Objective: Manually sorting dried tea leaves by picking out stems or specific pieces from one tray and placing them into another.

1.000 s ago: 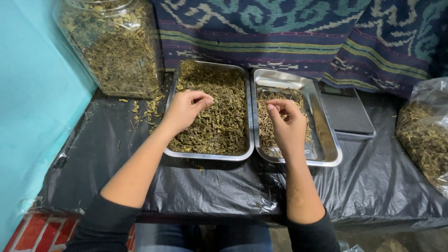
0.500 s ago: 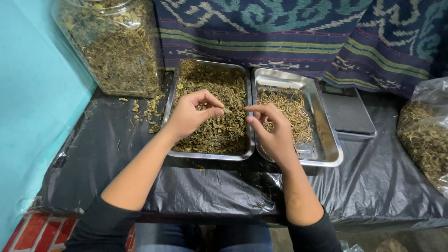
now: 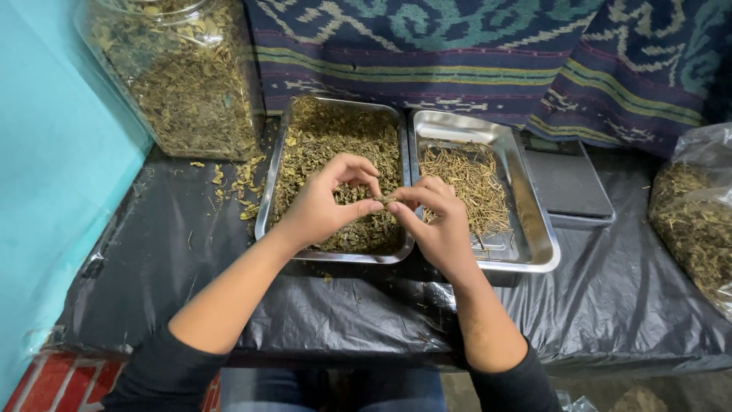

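Observation:
Two steel trays sit side by side on black plastic sheeting. The left tray (image 3: pixel 268 200) is heaped with dried green-brown herb leaves and stems (image 3: pixel 328 145). A thinner layer of bare tan stems (image 3: pixel 463 177) lies in the right tray (image 3: pixel 534 229). My left hand (image 3: pixel 326 204) and my right hand (image 3: pixel 431 220) meet over the left tray's right side. Both pinch one small dried herb sprig (image 3: pixel 384 201) between thumb and fingertips.
A large clear jar (image 3: pixel 179 76) packed with dried herb stands at the back left, with crumbs spilled beside it. A small dark tray (image 3: pixel 568 183) lies right of the steel trays. A clear bag of herb (image 3: pixel 698 221) sits at the far right. A patterned woven cloth (image 3: pixel 488 53) hangs behind.
My right hand has come left from over the right tray to meet my left hand above the left tray. Both hands now pinch a sprig together.

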